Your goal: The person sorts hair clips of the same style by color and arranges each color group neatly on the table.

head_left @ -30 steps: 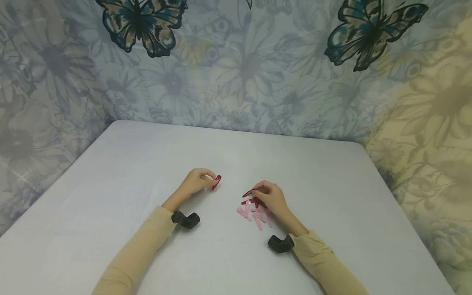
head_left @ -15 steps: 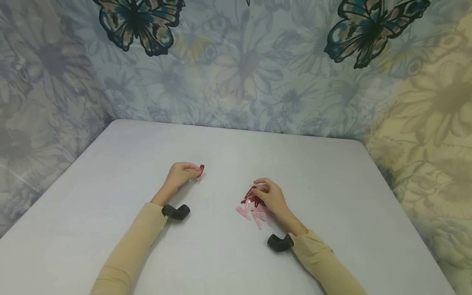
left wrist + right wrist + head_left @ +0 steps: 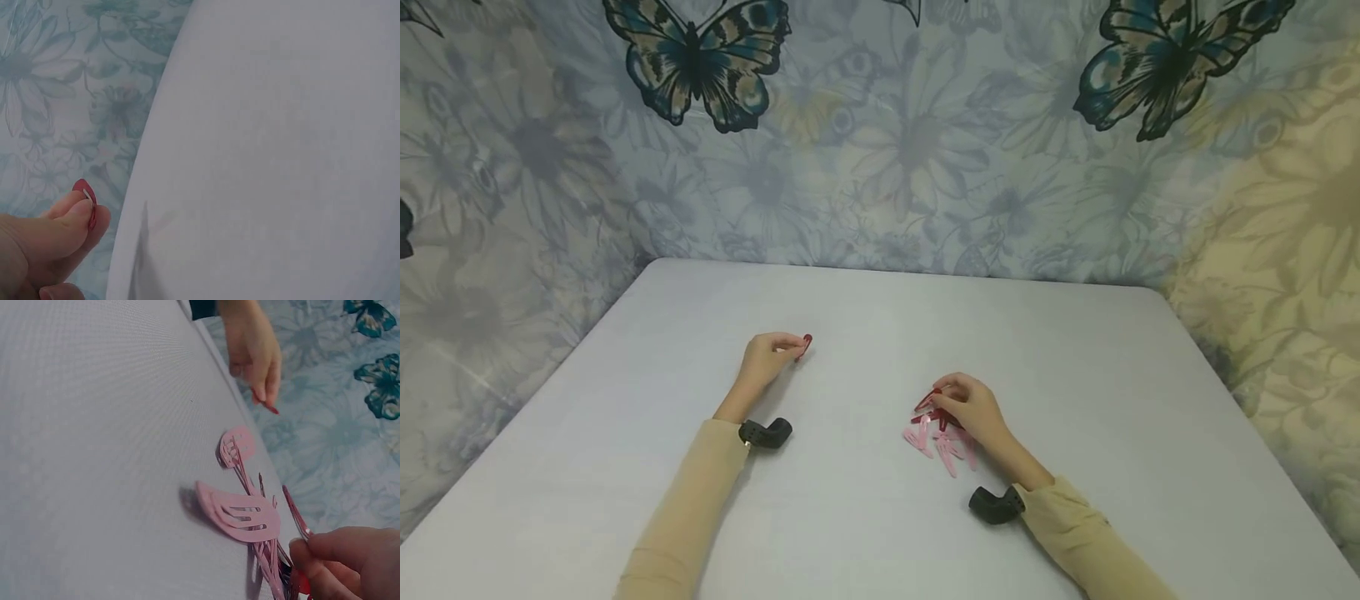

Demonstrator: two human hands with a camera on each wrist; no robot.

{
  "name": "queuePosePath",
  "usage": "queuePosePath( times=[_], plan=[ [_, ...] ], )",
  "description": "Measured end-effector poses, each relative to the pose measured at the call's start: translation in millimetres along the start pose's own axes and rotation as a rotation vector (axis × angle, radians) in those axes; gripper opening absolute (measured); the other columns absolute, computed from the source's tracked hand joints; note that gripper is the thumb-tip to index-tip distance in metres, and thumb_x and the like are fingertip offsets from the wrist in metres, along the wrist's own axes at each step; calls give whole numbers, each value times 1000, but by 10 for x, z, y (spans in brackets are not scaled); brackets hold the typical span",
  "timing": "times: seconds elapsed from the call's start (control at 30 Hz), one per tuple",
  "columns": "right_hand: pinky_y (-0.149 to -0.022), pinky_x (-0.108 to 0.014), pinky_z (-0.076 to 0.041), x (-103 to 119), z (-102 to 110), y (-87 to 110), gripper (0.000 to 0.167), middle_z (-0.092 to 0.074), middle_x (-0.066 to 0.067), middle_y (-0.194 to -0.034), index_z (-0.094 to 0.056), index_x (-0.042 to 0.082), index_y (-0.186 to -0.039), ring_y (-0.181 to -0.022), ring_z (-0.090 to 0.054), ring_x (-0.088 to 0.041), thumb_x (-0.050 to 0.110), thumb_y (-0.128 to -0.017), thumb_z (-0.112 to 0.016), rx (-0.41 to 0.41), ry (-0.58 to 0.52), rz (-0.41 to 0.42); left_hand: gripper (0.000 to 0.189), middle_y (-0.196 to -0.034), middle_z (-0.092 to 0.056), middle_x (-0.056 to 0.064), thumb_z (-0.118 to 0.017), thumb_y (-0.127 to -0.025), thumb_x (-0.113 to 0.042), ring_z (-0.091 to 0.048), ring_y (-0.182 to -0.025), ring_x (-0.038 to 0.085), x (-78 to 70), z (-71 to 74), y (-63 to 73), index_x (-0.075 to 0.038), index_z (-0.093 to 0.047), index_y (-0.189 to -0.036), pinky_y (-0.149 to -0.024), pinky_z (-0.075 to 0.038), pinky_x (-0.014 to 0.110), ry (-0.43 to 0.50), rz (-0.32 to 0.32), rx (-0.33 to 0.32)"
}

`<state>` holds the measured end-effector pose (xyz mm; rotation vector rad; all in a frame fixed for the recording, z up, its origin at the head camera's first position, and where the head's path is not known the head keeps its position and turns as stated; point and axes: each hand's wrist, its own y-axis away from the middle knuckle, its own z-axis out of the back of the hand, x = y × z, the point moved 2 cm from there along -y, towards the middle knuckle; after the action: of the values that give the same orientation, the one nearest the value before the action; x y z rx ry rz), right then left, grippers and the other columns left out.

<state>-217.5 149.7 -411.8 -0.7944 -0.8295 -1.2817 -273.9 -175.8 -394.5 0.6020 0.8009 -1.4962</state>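
My left hand pinches a red snap hair clip between thumb and fingertips, over the left part of the table. The left wrist view shows this clip poking up past the thumb. My right hand pinches a second red hair clip by one end, right above a small pile. In that pile lie several pink hair clips and darker red ones, partly hidden under the right hand. From the right wrist view, the held clip slants up from the fingertips beside the pink clips.
A white table spreads under both hands. Its far edge meets a wall printed with flowers and butterflies. A black curved device sits on the left wrist, another on the right.
The left hand has moved left and away from the pile, carrying its red hair clip. The right hand stays at the pile, and its red clip has turned more upright. The head view has shifted slightly.
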Motion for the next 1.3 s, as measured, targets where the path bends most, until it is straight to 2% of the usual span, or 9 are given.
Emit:
queuePosePath(
  times=[0.2, 0.4, 0.53, 0.7, 0.8, 1.0, 1.17, 1.27, 1.3],
  plan=[
    [-71, -19, -40, 33, -4, 18, 20, -72, -17, -84, -54, -2, -99, -68, -52, 0, 4, -87, -68, -14, -52, -38, 19, -103, -72, 24, -66, -91, -9, -64, -103, 37, 84, 125, -81, 5, -71, -104, -84, -47, 38, -47, 3, -52],
    [-70, -20, -40, 0, 86, 80, 16, -71, -13, -80, -55, -2, -91, -67, -51, -1, 5, -87, -69, -8, 0, -41, 18, -106, -70, 27, -62, -92, -3, -63, -102, 38, 137, 61, -187, 8, -70, -103, -88, -48, 46, -67, -7, -79],
    [-71, -20, -39, -17, 116, 101, 15, -71, -13, -79, -56, -2, -90, -67, -51, -1, 4, -87, -70, -29, 33, -51, 19, -111, -68, 28, -58, -95, -2, -61, -109, 40, 164, 95, -309, 9, -69, -105, -94, -47, 49, -99, 4, -32],
    [-71, -19, -40, 2, 60, 67, 15, -72, -14, -80, -56, -2, -91, -66, -52, 2, 5, -87, -70, -13, 17, -28, 22, -117, -66, 29, -56, -96, -3, -59, -114, 42, 255, 287, -443, 10, -67, -110, -96, -48, 48, -148, 54, 21],
    [-69, -19, -41, 19, 19, 33, 16, -72, -14, -80, -56, -2, -91, -66, -53, 2, 5, -87, -69, 2, -6, -17, 25, -120, -65, 27, -57, -97, -6, -60, -115, 40, 344, 390, -534, 10, -66, -114, -96, -49, 46, -145, 105, 52],
    [-72, -17, -42, 10, 27, 49, 14, -73, -14, -83, -56, -2, -92, -68, -56, 4, 3, -87, -68, -23, -13, -13, 31, -128, -62, 26, -58, -97, -11, -56, -122, 39, 442, 425, -700, 8, -64, -120, -105, -44, 45, -112, 184, 175],
    [-71, -17, -42, 13, 21, 50, 14, -72, -14, -81, -56, -3, -93, -67, -56, 5, 4, -88, -67, -13, -21, 0, 30, -121, -65, 26, -56, -97, -13, -57, -110, 35, 451, 512, -852, 10, -66, -114, -99, -45, 44, -221, 222, 315],
    [-66, -18, -42, 17, 2, 27, 15, -71, -13, -79, -55, -3, -92, -65, -53, 3, 4, -88, -67, -2, -37, 5, 30, -113, -68, 20, -56, -94, -17, -56, -97, 26, 662, 547, -1042, 4, -72, -106, -91, -47, 40, -261, 221, 360],
    [-65, -18, -41, 16, -6, 15, 14, -71, -13, -79, -56, -3, -92, -65, -53, 3, 4, -88, -67, 1, -36, 7, 28, -105, -70, 18, -58, -92, -20, -55, -90, 23, 793, 544, -1130, 1, -74, -102, -84, -48, 37, -261, 203, 358]
  ],
)
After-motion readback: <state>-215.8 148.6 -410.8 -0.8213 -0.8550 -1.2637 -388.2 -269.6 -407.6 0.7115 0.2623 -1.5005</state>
